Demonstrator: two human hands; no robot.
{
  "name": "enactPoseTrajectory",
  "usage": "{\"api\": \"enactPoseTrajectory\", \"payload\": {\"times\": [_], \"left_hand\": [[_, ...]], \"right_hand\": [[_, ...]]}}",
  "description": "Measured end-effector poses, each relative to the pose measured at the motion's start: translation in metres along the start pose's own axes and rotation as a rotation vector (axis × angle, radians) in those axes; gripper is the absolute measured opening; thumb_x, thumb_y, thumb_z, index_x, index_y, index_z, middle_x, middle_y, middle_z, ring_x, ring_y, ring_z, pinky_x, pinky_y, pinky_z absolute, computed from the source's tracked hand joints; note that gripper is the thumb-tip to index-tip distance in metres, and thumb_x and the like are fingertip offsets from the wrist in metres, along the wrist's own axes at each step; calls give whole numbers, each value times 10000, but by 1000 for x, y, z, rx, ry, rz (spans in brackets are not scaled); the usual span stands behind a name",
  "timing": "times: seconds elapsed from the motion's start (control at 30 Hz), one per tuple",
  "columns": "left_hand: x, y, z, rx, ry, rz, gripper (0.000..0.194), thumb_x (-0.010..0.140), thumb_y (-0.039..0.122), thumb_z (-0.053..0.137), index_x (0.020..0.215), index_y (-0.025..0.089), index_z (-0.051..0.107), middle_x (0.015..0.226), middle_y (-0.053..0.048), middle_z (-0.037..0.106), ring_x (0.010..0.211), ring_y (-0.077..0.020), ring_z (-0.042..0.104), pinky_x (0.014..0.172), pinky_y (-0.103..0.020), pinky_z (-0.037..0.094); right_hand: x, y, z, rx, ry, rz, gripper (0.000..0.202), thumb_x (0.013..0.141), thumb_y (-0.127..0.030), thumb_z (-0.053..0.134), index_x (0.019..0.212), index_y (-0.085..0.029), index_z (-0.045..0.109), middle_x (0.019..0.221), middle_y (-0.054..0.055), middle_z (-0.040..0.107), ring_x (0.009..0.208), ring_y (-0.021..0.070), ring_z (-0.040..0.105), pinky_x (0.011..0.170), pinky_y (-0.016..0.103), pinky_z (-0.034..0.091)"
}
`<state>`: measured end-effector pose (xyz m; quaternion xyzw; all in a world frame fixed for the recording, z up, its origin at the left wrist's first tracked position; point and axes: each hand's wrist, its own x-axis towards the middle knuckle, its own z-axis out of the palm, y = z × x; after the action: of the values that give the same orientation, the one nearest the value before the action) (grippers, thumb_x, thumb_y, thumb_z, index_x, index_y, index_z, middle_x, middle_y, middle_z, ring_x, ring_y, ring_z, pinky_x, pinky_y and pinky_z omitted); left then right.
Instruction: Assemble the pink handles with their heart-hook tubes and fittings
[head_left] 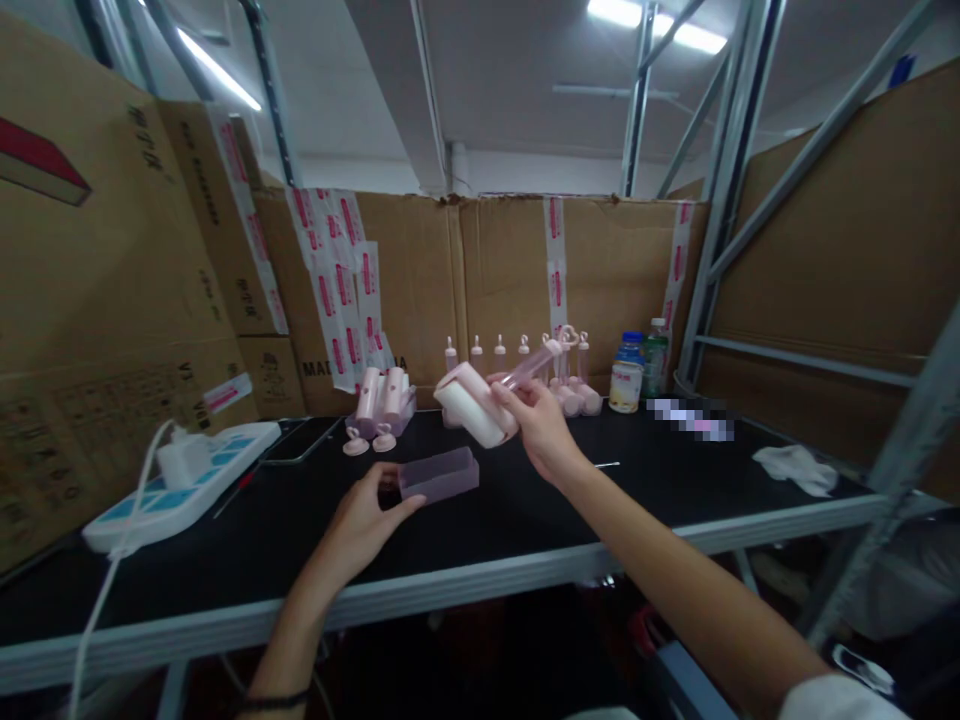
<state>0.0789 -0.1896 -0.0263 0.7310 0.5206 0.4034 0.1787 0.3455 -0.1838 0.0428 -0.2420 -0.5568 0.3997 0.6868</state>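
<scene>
My right hand (pixel 541 425) is closed round the clear pink handle of a lint roller (pixel 480 408), raised above the table with its white roll pointing left and its ring end up to the right. Lower and to the left, my left hand (pixel 365 527) grips one end of a translucent purple roller cover (pixel 441 477) between thumb and fingers. The cover's hollow side faces up, and it is apart from the roller. Behind my right hand stand several more lint rollers (pixel 570 395), handles upward, partly hidden by the hand.
Pink cylinders (pixel 379 400) with ringed caps (pixel 385 436) lie at the back left. A white power strip (pixel 187 490) and a phone (pixel 304 440) are on the left. Bottles (pixel 627 375) and a crumpled white cloth (pixel 796 468) sit on the right. Cardboard walls (pixel 510 270) close the back.
</scene>
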Motion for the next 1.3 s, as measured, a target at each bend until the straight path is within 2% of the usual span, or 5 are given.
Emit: {"api": "enactPoseTrajectory", "payload": {"times": [0.23,0.47,0.9,1.07,1.3], "left_hand": [[-9,34,11,225,469,75,474,875,351,607,1308,160,580,1371,-172,605,1324,-366,531,1151,-539,383],[-31,85,63,-358,130,151,517,875,425,695,1319,201,554,1321,-102,664,1187,-278,644,1030,-401,501],[-38,88,73,-437,173,141,305,870,329,672,1130,214,562,1066,-45,695,975,-223,668,857,-300,514],[-40,88,73,-443,158,139,290,882,336,652,1129,210,566,1085,-58,697,992,-229,664,863,-300,504],[-45,93,68,-486,101,172,329,896,331,663,1193,218,579,1140,-72,716,1035,-240,675,893,-310,506]], "right_hand": [[-55,12,-18,284,194,233,381,711,-308,865,976,-237,600,1035,22,737,1074,202,705,1014,361,554],[-95,34,-1,415,237,372,281,728,-228,849,914,-243,639,1048,25,758,1118,194,704,1129,370,502],[-131,-11,-35,-84,-57,557,369,795,-456,834,1013,-171,750,1049,117,769,1072,263,733,1012,412,585],[-127,-32,-45,-471,-12,287,426,848,-601,715,926,-184,760,810,93,734,759,242,717,616,352,635],[-84,-39,-14,-718,-137,-177,346,946,-438,646,1241,-268,711,1286,89,700,1174,294,647,1069,479,499]]}}
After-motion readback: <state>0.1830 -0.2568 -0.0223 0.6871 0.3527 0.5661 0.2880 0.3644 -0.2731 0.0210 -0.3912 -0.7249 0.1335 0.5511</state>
